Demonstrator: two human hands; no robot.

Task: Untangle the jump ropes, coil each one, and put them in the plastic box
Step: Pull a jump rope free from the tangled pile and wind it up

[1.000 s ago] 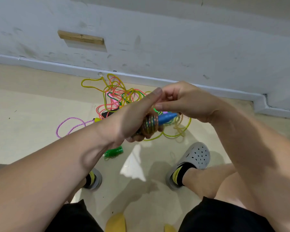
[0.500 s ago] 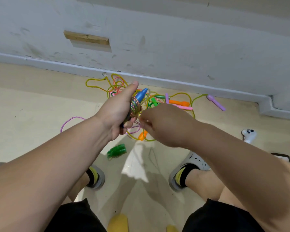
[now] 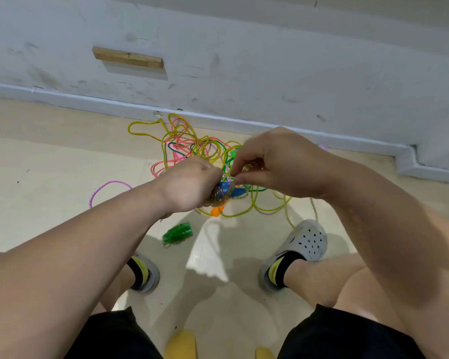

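Head view: both hands meet in mid-air, touching over one rope.
Left hand (image 3: pixel 189 185): fist closed round the coil (image 3: pixel 219 196), knuckles up.
Right hand (image 3: pixel 278 161): just beside the left, thumb and forefinger pinching the coil's top strand.
Coil: glittery rope wound on blue handles (image 3: pixel 235 193), poking out between the hands.
Tangle (image 3: pixel 192 146): yellow, pink and green ropes on the floor (image 3: pixel 49 164), beyond and under the hands.
Green bundle (image 3: pixel 178 233): on the floor below the left hand.
Purple rope (image 3: pixel 106 187): left of the left wrist.
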